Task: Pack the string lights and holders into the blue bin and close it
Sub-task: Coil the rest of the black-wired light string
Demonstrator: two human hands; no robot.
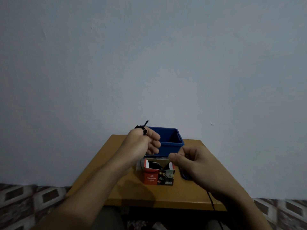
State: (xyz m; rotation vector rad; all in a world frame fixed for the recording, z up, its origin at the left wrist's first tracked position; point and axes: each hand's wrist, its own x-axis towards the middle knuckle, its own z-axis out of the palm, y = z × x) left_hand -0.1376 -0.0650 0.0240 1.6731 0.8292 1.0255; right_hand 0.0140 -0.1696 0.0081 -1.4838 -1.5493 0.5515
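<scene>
A blue bin (172, 143) stands open at the far side of the small wooden table (132, 195). In front of it sits a red box (157, 175) labelled LED Decorative Lights, its top flaps open and dark string lights inside. My left hand (142, 143) is raised beside the bin's left rim and holds a black bundle of string lights (142, 128), one end sticking up. My right hand (191, 161) is closed over the box's right side, pinching a thin strand. A black cord (211, 200) runs from under this hand off the table's front edge.
A dark blue object (184, 175), perhaps the bin's lid, lies on the table partly hidden under my right hand. A plain grey wall rises right behind the table. Patterned floor tiles (33, 200) show on both sides.
</scene>
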